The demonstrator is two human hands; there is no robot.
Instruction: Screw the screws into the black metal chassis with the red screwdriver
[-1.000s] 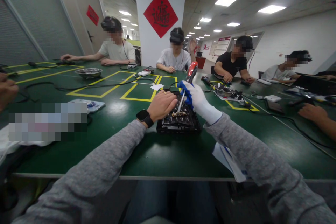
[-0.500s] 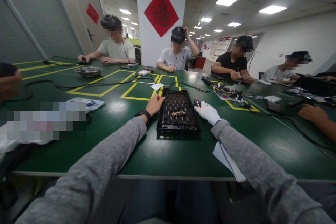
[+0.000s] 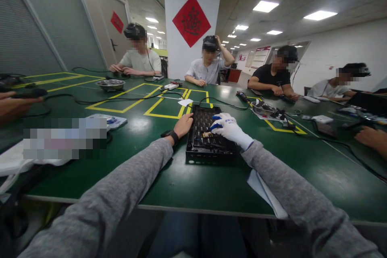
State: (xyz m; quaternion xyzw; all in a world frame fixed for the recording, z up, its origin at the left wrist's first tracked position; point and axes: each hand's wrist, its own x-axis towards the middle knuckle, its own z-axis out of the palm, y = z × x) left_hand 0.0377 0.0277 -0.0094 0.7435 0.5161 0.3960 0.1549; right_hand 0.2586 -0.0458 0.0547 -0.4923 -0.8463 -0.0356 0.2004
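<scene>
A shallow black metal case [image 3: 199, 154], like an electronics housing, lies in front of me on the green table. My left hand [image 3: 183, 125], bare with a dark wristband, grips its left side near the middle. Over the right half of the case reaches my right hand [image 3: 225, 127], in a white glove with blue fingertips. Its fingers are bent and close on a small tan circuit board [image 3: 207, 134] inside the case. The glove covers part of the board and the case's right rim. No red-and-dark tool shows now.
A folded pale cloth [image 3: 266, 193] hangs near the table edge on the right. A white paper scrap [image 3: 185, 102] lies beyond the case, and a metal bowl [image 3: 110, 85] stands far left. Cables cross the green table [image 3: 151, 185]. Several people sit around it.
My right hand has moved left from beside the case, where it held a small red-and-dark tool, onto the circuit board inside. My left hand stays on the case. The view has shifted slightly.
</scene>
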